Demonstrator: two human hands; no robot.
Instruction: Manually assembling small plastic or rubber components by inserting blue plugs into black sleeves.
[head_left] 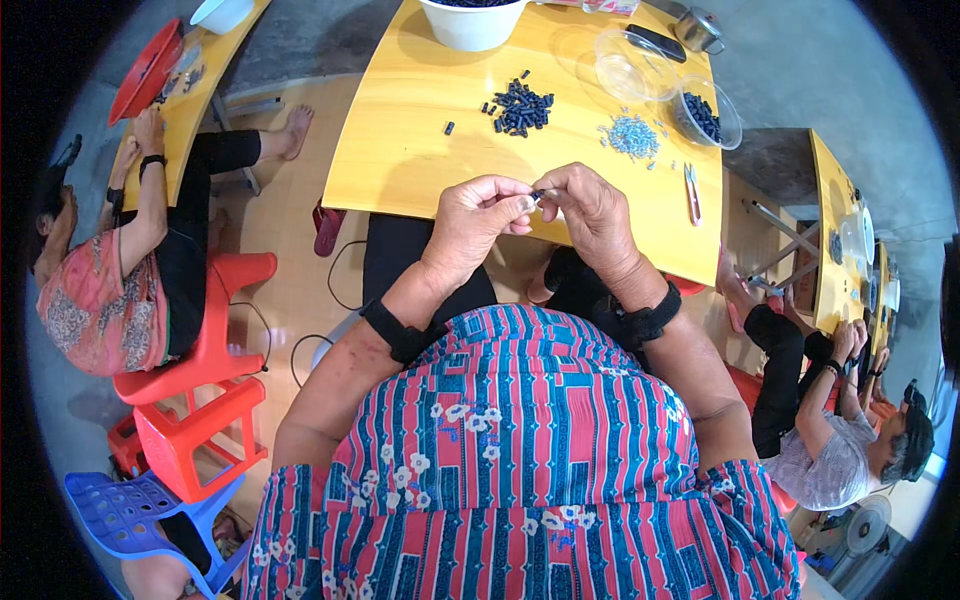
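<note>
Just over the near edge of the yellow table [390,150], my left hand [478,222] and my right hand [592,212] meet fingertip to fingertip. Both are closed in a pinch around one small black cylindrical piece [538,195], mostly covered by the fingers. Beyond them lies a loose pile of similar black pieces [521,108], and one single black piece [449,128] sits apart to its left. To the right is a heap of tiny clear-bluish parts [632,136]. A small pair of scissors [692,194] with reddish handles rests near the table's right edge.
A white tub [474,28] of black pieces stands at the far edge. A clear bowl [712,130] of black pieces, a clear round container [634,72], a dark phone [656,44] and a metal cup [699,30] are at right. Other people work at tables on both sides.
</note>
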